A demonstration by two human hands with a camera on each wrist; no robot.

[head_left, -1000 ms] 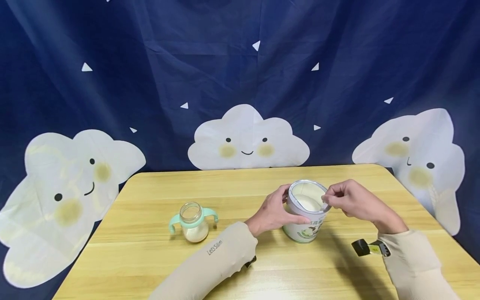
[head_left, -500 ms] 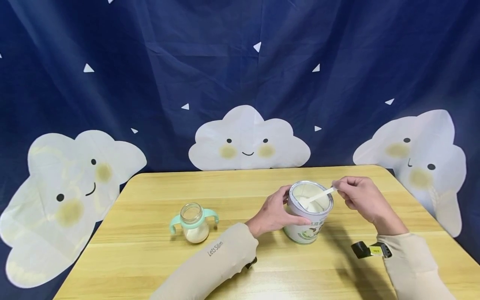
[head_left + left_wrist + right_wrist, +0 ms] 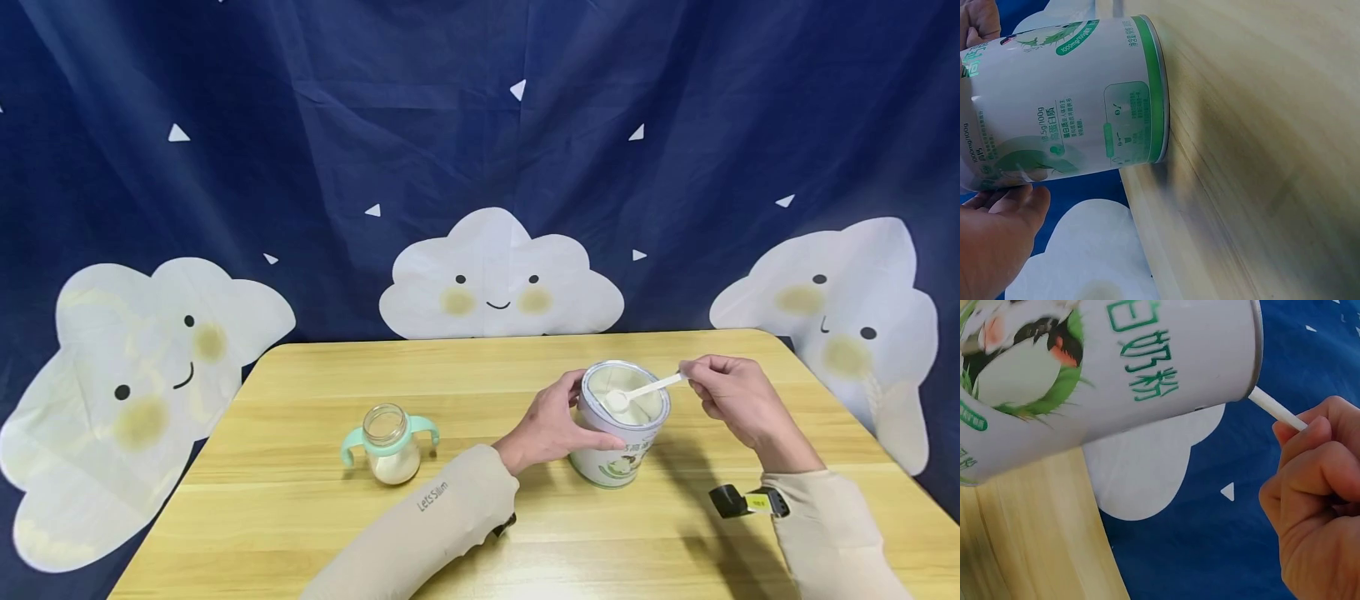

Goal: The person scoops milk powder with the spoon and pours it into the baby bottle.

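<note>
A white milk powder can with green print stands at the right of the table, its top uncovered. My left hand grips the can from its left side, thumb across the front. In the left wrist view, that hand's fingers lie along the can's wall. My right hand pinches the handle end of a white scoop. The scoop's bowl, heaped with pale powder, is over the can's mouth. In the right wrist view the can hides the bowl, and only the handle shows.
A baby bottle without a cap, with mint-green handles and pale powder inside, stands on the wooden table left of the can. A dark blue curtain with printed clouds hangs behind the table's far edge.
The right hand has drawn the scoop up from deep in the can, moving slightly right, and its bowl has come into sight. The left hand keeps its grip on the can.
</note>
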